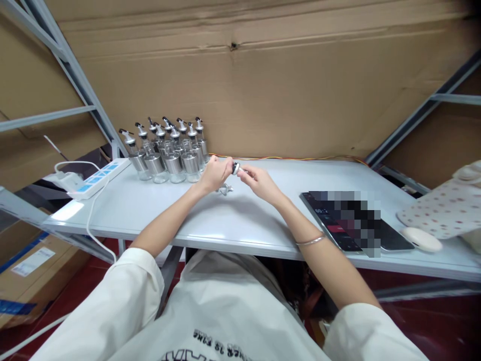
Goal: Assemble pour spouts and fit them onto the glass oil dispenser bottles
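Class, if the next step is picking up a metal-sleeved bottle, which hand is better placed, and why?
Probably the left hand: it is nearer the bottles, while the right hand is farther off. Both hands appear to hold the pourer top, so the left would have to let go first.

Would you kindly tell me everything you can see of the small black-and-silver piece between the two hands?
The small black-and-silver piece has a dark end toward the left hand and a shiny, metal-looking part toward the right hand. It lies roughly sideways, over the pale table, gripped by the fingers of both hands, which partly hide it. Finer details are too small to tell.
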{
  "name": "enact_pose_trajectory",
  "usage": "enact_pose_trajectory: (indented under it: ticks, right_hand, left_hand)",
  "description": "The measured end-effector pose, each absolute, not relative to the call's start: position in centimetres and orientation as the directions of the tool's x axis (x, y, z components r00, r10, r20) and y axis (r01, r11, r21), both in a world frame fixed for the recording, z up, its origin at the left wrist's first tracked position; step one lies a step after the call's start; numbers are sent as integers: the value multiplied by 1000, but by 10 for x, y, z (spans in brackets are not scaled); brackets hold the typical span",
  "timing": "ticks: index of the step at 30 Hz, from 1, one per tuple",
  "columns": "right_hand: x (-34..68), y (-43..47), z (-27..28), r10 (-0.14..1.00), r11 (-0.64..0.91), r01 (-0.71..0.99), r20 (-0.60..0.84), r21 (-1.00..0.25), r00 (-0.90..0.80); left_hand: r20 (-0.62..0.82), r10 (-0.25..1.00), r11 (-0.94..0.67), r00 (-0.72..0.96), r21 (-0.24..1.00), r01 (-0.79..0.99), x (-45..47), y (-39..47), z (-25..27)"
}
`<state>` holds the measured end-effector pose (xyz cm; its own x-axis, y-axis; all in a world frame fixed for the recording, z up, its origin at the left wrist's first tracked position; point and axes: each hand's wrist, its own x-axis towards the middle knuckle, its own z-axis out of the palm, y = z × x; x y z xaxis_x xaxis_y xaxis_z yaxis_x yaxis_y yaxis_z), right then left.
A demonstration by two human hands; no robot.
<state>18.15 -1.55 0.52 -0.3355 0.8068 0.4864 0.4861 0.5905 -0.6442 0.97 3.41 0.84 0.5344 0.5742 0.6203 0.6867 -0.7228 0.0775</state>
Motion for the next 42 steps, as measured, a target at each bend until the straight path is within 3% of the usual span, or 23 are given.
enact_pose_trajectory:
  ticks: [5,7,9,11,13,19,23,27,31,36,39,42]
  right_hand:
    - [185,-13,8,563,642,766,687,-14,-459]
    - [187,-13,10,500,610,781,700,133,-509]
    - [189,-12,11,491,593,787,698,171,-521]
    - [190,-12,12,527,585,801,693,125,-492]
    - [190,-12,12,576,592,805,683,31,-449]
    - [190,-13,11,733,603,724,590,-335,-338]
    - [197,-13,11,834,507,660,509,-554,-214]
    - [201,-8,6,868,455,722,440,-520,-231]
    - [201,1,-8,834,517,754,435,-405,-339]
    - [204,6,-15,815,571,726,374,-383,-443]
    - [203,2,-10,816,578,722,270,-381,-510]
    - [200,-2,-7,813,581,720,231,-379,-534]
  left_hand:
    - [515,726,-686,456,491,538,13,33,11]
    - [456,762,-645,461,603,469,15,31,12]
    - [394,791,-583,468,715,385,15,30,13]
    - [366,799,-541,477,784,305,16,30,13]
    - [399,774,-571,492,775,271,16,29,12]
    - [520,696,-703,495,633,324,10,32,12]
    - [664,653,-750,364,498,435,-4,44,15]
    - [634,633,-728,443,294,620,-16,55,7]
    - [488,714,-650,503,194,735,-17,59,-9]
    - [401,743,-600,536,44,798,-15,61,-17]
    - [369,743,-607,559,18,795,-16,63,-19]
    - [373,744,-619,554,74,782,-17,67,-24]
